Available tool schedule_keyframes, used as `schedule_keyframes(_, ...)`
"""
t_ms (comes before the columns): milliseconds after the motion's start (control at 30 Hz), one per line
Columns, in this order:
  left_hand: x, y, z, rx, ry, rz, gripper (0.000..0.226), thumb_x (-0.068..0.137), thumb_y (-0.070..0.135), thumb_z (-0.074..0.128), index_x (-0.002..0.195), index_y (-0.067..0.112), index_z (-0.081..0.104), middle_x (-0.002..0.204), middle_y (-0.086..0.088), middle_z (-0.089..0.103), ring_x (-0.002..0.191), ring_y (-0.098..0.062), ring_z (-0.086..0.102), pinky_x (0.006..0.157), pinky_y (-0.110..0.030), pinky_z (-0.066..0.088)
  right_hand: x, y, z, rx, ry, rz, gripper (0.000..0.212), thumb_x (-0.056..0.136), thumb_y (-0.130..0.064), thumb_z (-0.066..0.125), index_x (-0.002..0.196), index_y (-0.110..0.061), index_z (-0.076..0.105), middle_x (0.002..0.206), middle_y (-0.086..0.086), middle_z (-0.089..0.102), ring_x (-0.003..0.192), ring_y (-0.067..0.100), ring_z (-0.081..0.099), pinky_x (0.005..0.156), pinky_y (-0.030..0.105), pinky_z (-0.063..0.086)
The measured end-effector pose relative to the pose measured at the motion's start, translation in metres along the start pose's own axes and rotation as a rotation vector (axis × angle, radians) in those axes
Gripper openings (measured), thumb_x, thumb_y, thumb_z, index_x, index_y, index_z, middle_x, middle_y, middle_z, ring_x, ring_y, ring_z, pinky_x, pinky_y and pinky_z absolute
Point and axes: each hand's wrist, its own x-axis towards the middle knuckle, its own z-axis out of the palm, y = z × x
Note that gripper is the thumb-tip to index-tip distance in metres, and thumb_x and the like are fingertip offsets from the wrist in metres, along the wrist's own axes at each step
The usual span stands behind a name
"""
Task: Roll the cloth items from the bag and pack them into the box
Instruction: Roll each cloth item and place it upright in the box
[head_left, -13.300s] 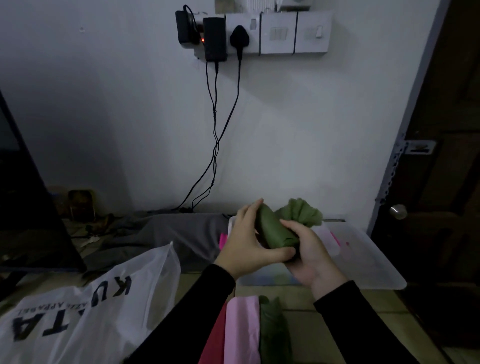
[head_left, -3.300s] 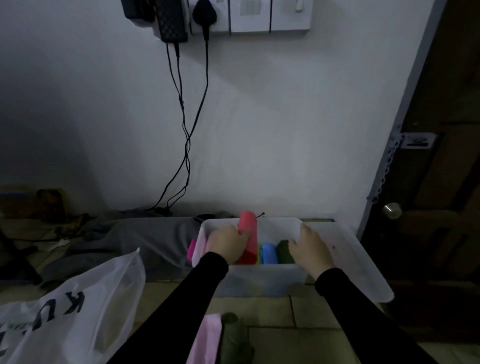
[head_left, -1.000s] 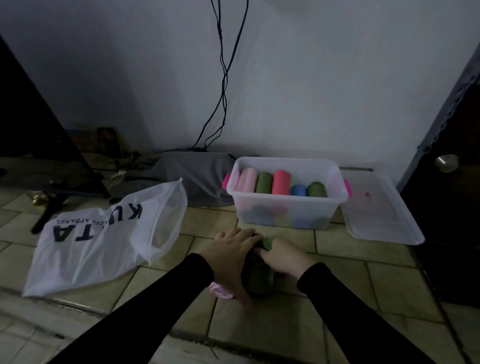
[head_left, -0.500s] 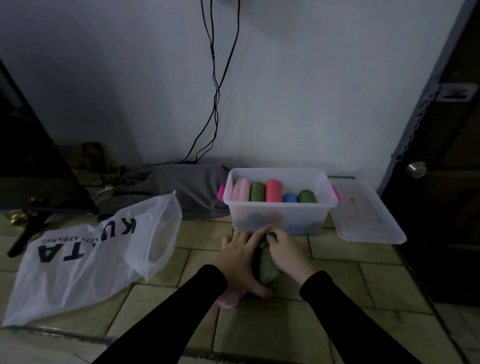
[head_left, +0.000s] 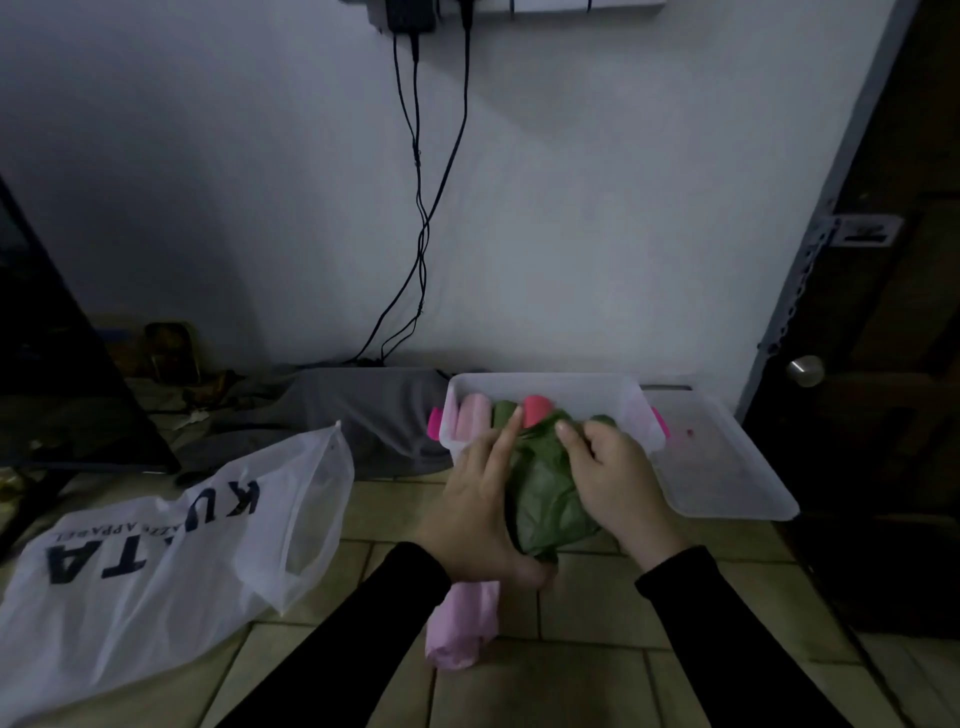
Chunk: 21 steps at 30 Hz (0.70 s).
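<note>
While green cloth (head_left: 548, 501) sits clasped between left hand (head_left: 480, 512) and right hand (head_left: 615, 480), both curled round it, raised before box (head_left: 545, 384); packing well along; box holds pink, green, red rolls; pink cloth (head_left: 460, 629) unrolled on floor; bag (head_left: 156, 561) contents cannot tell.

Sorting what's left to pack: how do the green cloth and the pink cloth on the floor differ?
The green cloth is held up between the left hand and right hand; the pale pink cloth lies untouched on the tiled floor. Green is darker and sits nearer the box. Neither is packed yet.
</note>
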Motion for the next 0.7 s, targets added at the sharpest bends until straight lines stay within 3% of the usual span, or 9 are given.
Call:
schedule_keyframes(133, -0.003, 0.015, -0.018, -0.236, 0.059, 0.004, 0.137, 0.044, 0.048, 0.079, 0.137, 0.056, -0.021, 0.156, 0.014, 0.005, 0.147, -0.009, 0.006, 0.116, -0.027, 0.021, 0.010, 0.005, -0.003, 0.169, 0.003, 0.171, 0.047, 0.098, -0.028, 0.049, 0.073, 0.011, 0.056, 0.073, 0.032, 0.059, 0.071, 0.036, 0.059, 0.060, 0.034, 0.042)
schedule_keyframes(233, 0.003, 0.019, -0.023, -0.448, 0.095, -0.015, 0.140, 0.045, 0.027, 0.088, 0.135, 0.063, -0.013, 0.147, 0.008, 0.023, 0.138, -0.005, 0.031, 0.106, -0.012, 0.032, 0.011, 0.008, 0.009, 0.396, -0.008, 0.405, 0.025, 0.097, -0.025, 0.052, 0.079, -0.010, 0.062, 0.087, 0.014, 0.067, 0.088, 0.031, 0.064, 0.081, 0.039, 0.053)
schedule_keyframes(300, 0.009, 0.019, -0.024, -0.498, 0.107, -0.038, 0.136, 0.045, 0.022, 0.089, 0.134, 0.063, -0.005, 0.141, 0.010, 0.028, 0.132, -0.004, 0.038, 0.099, -0.009, 0.036, 0.016, 0.010, 0.018, 0.622, -0.013, 0.502, 0.011, 0.092, -0.017, 0.059, 0.089, -0.007, 0.063, 0.098, 0.016, 0.070, 0.095, 0.032, 0.066, 0.083, 0.042, 0.056)
schedule_keyframes(367, 0.012, 0.016, -0.027, -0.460, 0.091, -0.052, 0.128, 0.045, 0.025, 0.088, 0.136, 0.057, 0.004, 0.137, 0.011, 0.030, 0.129, -0.006, 0.040, 0.098, -0.012, 0.040, 0.022, 0.007, 0.018, 0.697, 0.000, 0.570, 0.020, 0.088, -0.021, 0.063, 0.100, -0.004, 0.065, 0.103, 0.017, 0.071, 0.094, 0.031, 0.068, 0.083, 0.042, 0.057)
schedule_keyframes(433, 0.013, 0.014, -0.032, -0.333, 0.059, -0.030, 0.125, 0.045, 0.032, 0.088, 0.140, 0.046, 0.009, 0.135, 0.013, 0.031, 0.127, -0.007, 0.039, 0.100, -0.018, 0.043, 0.025, 0.001, 0.012, 0.662, -0.014, 0.604, 0.035, 0.091, -0.041, 0.057, 0.100, -0.010, 0.071, 0.098, 0.012, 0.074, 0.089, 0.026, 0.069, 0.082, 0.037, 0.057)
schedule_keyframes(500, 0.014, 0.012, -0.036, -0.221, 0.008, 0.000, 0.126, 0.047, 0.036, 0.089, 0.142, 0.044, 0.007, 0.134, 0.016, 0.029, 0.125, -0.004, 0.036, 0.101, -0.020, 0.043, 0.021, -0.007, 0.003, 0.558, -0.071, 0.512, 0.052, 0.087, -0.061, 0.051, 0.092, -0.016, 0.075, 0.083, 0.002, 0.075, 0.081, 0.016, 0.071, 0.072, 0.023, 0.057)
schedule_keyframes(567, 0.013, 0.011, -0.040, -0.190, -0.028, 0.001, 0.127, 0.047, 0.040, 0.089, 0.142, 0.045, 0.005, 0.136, 0.016, 0.029, 0.125, -0.005, 0.036, 0.102, -0.026, 0.045, 0.014, -0.018, -0.005, 0.448, -0.154, 0.261, 0.047, 0.069, -0.065, 0.064, 0.086, -0.022, 0.074, 0.076, -0.006, 0.075, 0.077, 0.009, 0.071, 0.063, 0.015, 0.052)
schedule_keyframes(633, 0.013, 0.007, -0.043, -0.199, -0.044, -0.012, 0.129, 0.045, 0.043, 0.088, 0.143, 0.044, 0.005, 0.137, 0.015, 0.033, 0.125, -0.007, 0.041, 0.102, -0.032, 0.047, 0.011, -0.021, -0.007, 0.390, -0.216, 0.124, 0.048, 0.051, -0.060, 0.077, 0.085, -0.026, 0.072, 0.083, -0.010, 0.076, 0.083, 0.007, 0.071, 0.071, 0.022, 0.055)
schedule_keyframes(700, 0.011, 0.005, -0.045, -0.196, -0.057, -0.022, 0.129, 0.045, 0.045, 0.088, 0.144, 0.044, 0.004, 0.137, 0.013, 0.034, 0.125, -0.010, 0.043, 0.101, -0.035, 0.047, 0.015, -0.015, -0.003, 0.307, -0.186, 0.099, 0.035, 0.058, -0.050, 0.082, 0.080, -0.024, 0.072, 0.080, -0.005, 0.075, 0.081, 0.011, 0.071, 0.073, 0.027, 0.055)
